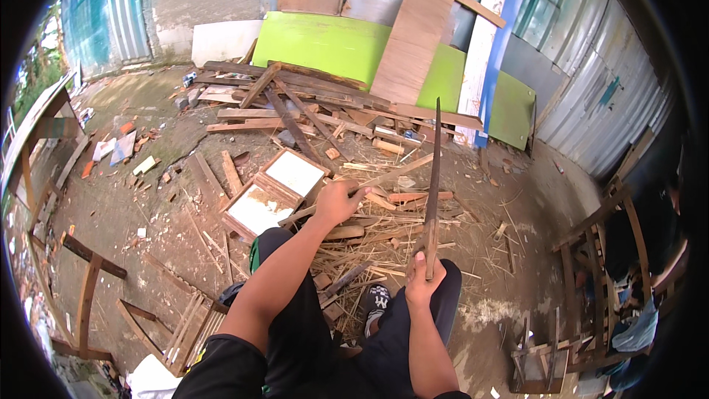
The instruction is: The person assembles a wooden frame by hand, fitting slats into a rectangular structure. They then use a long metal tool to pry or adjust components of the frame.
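My right hand is closed round the wooden handle of a machete. Its long, narrow, dark blade points up and away from me, near my right knee. Ahead of my left knee, my left hand grips a thin wooden strip. The strip slants from lower left to upper right, and its far end lies left of the blade, apart from it as far as I can tell. Split sticks and straw-like shavings cover the ground below both hands.
A wooden frame with white panels lies left of my left hand. Farther off, planks are heaped before green boards. Wooden furniture frames stand left and right; a partly visible person is at right.
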A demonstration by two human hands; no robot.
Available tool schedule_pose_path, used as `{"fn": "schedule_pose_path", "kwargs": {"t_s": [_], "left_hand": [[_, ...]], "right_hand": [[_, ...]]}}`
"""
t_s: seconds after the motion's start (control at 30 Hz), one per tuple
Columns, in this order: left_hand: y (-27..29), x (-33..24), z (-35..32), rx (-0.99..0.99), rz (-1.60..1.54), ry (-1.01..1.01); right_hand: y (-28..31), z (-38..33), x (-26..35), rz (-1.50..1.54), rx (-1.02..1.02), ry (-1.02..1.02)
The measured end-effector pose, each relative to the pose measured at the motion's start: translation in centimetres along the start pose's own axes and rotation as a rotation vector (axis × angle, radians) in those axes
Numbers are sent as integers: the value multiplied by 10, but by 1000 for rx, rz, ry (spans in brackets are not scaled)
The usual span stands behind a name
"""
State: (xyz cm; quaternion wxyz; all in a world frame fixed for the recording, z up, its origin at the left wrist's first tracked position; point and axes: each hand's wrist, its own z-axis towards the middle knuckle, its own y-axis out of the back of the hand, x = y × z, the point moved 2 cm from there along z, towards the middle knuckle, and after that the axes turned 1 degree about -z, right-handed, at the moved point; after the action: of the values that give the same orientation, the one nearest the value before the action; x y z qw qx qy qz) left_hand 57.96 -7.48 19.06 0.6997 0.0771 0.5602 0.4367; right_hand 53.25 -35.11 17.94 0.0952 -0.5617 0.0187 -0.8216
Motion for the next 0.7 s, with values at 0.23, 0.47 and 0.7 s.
{"fn": "schedule_pose_path", "kwargs": {"t_s": [0.23,0.47,0.7], "left_hand": [[18,3,-4,-106,-73,-76],[21,2,-2,-50,-113,-73],[18,15,1,-45,-45,-124]], "right_hand": [[-20,-5,-19,-66,139,9],[-15,-8,-28,-107,254,-6],[-24,0,-22,-199,325,87]]}}
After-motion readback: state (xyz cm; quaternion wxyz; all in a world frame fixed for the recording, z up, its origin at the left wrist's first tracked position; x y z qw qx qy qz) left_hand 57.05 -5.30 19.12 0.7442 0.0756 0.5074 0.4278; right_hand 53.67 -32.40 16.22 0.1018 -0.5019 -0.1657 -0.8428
